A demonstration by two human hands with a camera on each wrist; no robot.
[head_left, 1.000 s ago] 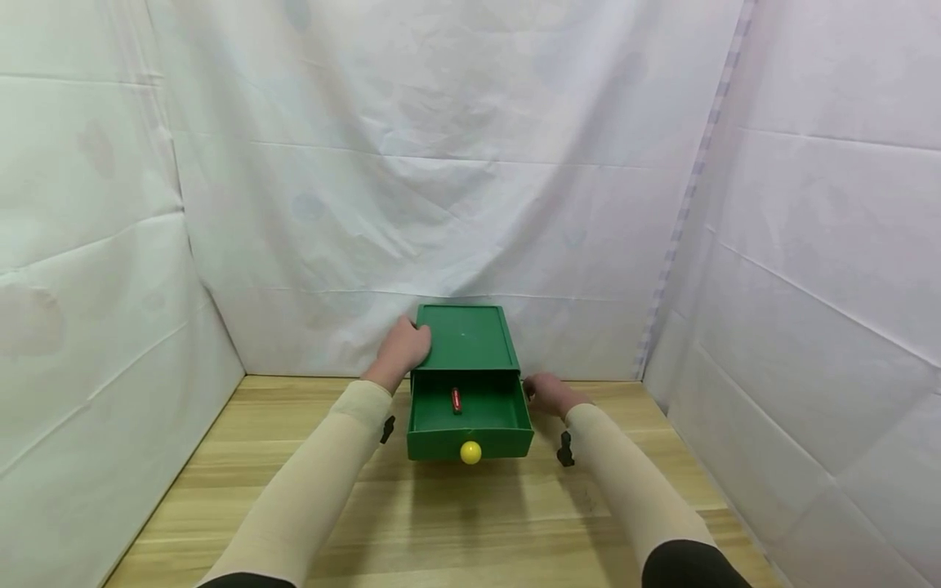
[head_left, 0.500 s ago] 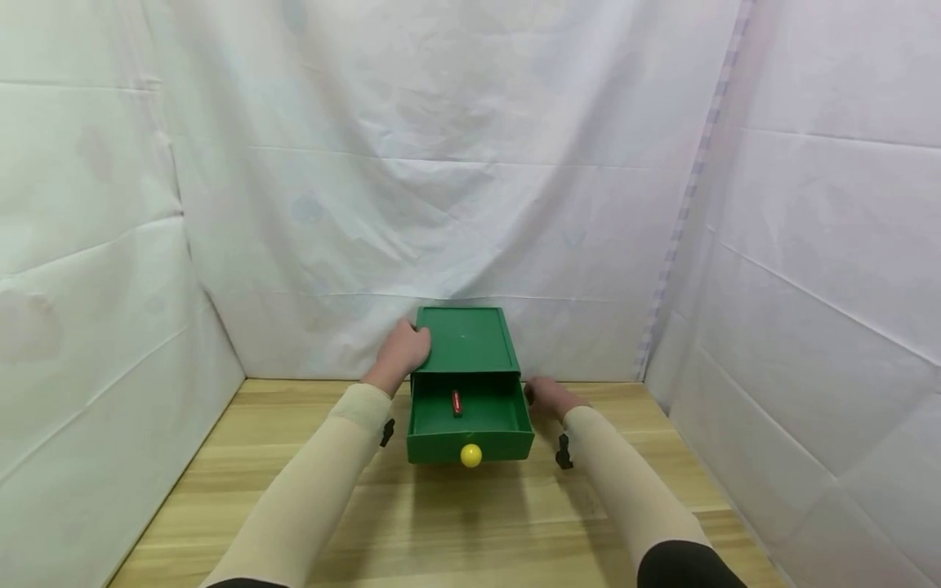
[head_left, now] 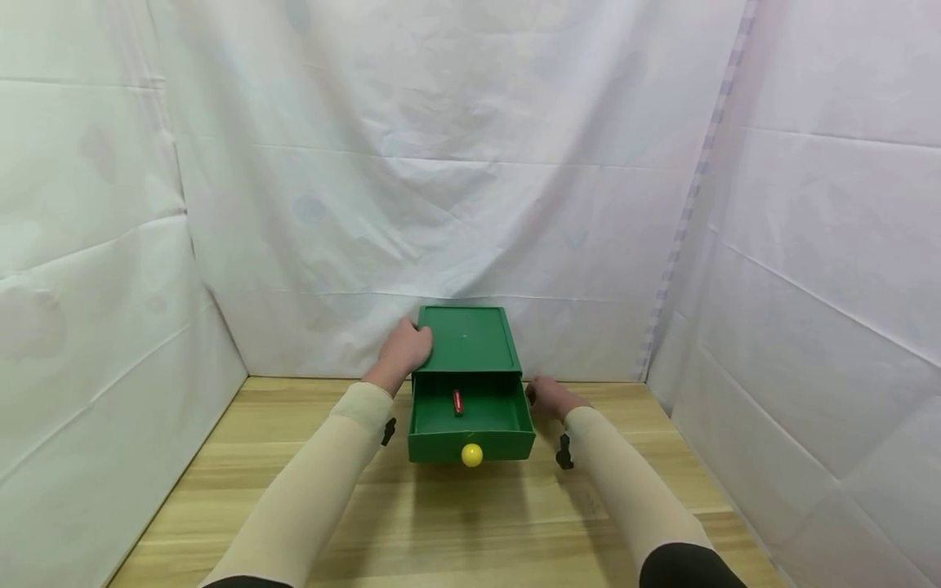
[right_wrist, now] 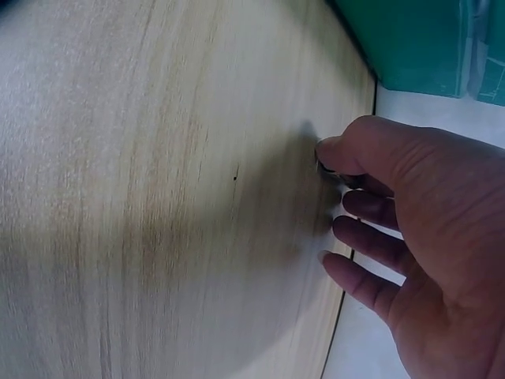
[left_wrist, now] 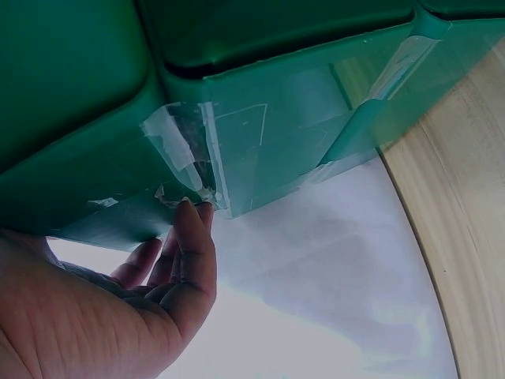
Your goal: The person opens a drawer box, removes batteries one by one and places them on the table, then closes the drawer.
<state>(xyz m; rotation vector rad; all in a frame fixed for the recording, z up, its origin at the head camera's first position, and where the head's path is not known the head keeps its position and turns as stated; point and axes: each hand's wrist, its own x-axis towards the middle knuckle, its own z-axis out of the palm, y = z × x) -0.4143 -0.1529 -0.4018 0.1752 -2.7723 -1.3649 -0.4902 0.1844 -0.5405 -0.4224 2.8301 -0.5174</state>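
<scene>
A green drawer box [head_left: 470, 339] stands against the back curtain, its drawer [head_left: 500, 445] pulled out toward me. The drawer has a round yellow knob [head_left: 472, 455]. Inside lies a small red oblong thing [head_left: 458, 402] with a pale marking. My left hand [head_left: 402, 351] grips the box at its left edge; in the left wrist view its fingertips [left_wrist: 189, 209] touch a taped green corner. To the right of the box, my right hand [head_left: 553, 398] is low over the table, thumb and index finger together. I cannot tell whether a dark spot under the thumb [right_wrist: 347, 150] is something held.
The wooden table [head_left: 470, 539] runs up to the white curtain [head_left: 470, 204] at the back. More white sheeting hangs at the left and right sides. Clear tape [left_wrist: 177, 150] is stuck along the box's side.
</scene>
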